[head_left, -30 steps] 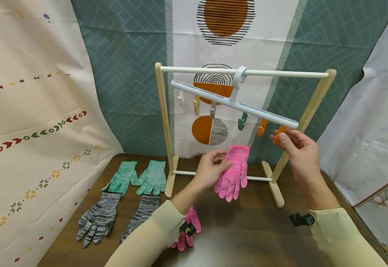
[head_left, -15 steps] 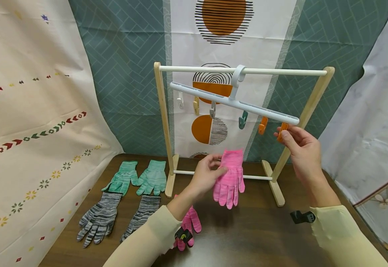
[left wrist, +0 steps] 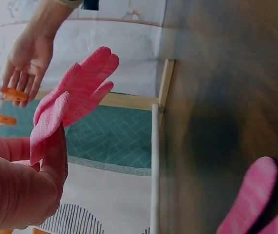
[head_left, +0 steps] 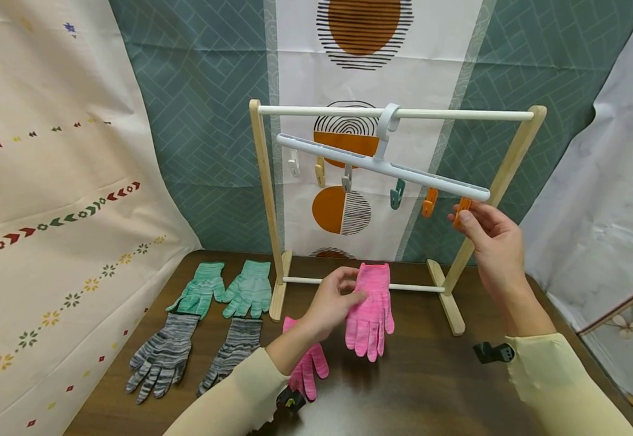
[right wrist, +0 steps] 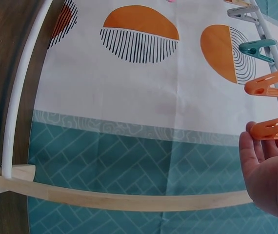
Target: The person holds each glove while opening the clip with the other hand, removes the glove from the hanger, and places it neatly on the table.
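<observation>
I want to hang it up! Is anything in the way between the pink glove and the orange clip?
Nothing visible. The left hand holds the pink glove up over the table, and only open air lies between it and the orange clip pinched by the right hand.

Knit glove in left hand: mottled pink. Plastic clip at right hand fingertips: orange; next clip: orange; then teal clip. Hanger bar: white. Gloves left of left hand: mint-green pair, grey-black-white marled pair. Table: dark brown wood.
</observation>
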